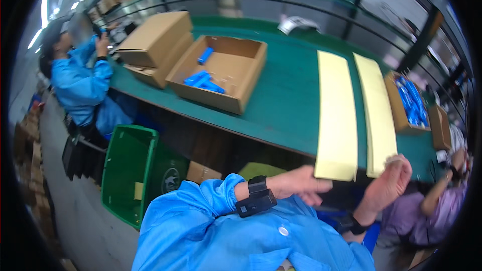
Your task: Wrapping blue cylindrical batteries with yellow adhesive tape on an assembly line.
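Observation:
Two long pale yellow strips, a left strip (336, 115) and a right strip (375, 113), lie side by side across the green table, their near ends reaching its front edge. My left hand (300, 183) is at the near end of the left strip, fingers stretched out and apart, with no object seen in it. Beside the near end of the right strip, my right hand (387, 183) is raised with its fingers curled together. Something small and whitish shows at those fingertips, too blurred to name. Both wrists wear black bands.
An open cardboard box (256, 70) with blue pieces stands on the table (286, 90), beside stacked boxes (155, 40). Another box (396, 103) holds blue packets at right. A green bin (128, 170) stands on the floor. Co-workers sit left (80, 85) and right (416, 216).

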Tool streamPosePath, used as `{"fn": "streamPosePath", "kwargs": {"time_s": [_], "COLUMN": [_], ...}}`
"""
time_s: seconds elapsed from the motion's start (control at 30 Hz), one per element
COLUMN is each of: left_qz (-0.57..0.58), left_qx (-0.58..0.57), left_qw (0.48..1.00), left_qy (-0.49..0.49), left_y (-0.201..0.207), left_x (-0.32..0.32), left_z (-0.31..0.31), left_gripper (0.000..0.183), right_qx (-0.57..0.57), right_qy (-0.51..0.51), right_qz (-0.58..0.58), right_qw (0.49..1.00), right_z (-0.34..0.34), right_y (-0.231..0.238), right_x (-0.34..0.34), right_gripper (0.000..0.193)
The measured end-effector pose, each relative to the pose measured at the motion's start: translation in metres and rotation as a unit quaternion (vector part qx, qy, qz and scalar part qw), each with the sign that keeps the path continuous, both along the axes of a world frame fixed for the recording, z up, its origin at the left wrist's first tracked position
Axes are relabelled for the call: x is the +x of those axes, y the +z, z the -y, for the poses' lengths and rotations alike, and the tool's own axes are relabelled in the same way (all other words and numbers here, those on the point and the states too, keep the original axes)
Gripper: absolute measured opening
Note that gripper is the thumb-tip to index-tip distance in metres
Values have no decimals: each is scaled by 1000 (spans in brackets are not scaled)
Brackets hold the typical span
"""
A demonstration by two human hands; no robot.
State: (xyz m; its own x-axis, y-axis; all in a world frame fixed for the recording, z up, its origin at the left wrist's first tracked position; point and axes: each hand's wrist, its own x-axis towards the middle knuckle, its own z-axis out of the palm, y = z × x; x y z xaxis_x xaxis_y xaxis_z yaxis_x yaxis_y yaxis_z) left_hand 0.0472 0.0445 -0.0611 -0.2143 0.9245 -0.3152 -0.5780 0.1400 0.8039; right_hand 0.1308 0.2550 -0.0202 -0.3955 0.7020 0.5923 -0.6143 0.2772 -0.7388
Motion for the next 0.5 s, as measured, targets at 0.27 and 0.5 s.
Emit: {"fn": "streamPosePath", "kwargs": {"time_s": [0.27,0.5], "left_qz": [-452,-677], "left_qx": [-151,-541], "left_qw": [835,467], "left_qy": [276,178], "left_y": [136,75], "left_x": [-115,-291], "left_z": [149,177], "left_gripper": [22,21], "right_qx": [-74,-23], "right_qy": [108,138], "right_qz": [76,143], "right_qw": [989,980], "right_z": [10,34], "right_y": [-3,-1], "right_x": [5,-10], "right_gripper": [4,4]}}
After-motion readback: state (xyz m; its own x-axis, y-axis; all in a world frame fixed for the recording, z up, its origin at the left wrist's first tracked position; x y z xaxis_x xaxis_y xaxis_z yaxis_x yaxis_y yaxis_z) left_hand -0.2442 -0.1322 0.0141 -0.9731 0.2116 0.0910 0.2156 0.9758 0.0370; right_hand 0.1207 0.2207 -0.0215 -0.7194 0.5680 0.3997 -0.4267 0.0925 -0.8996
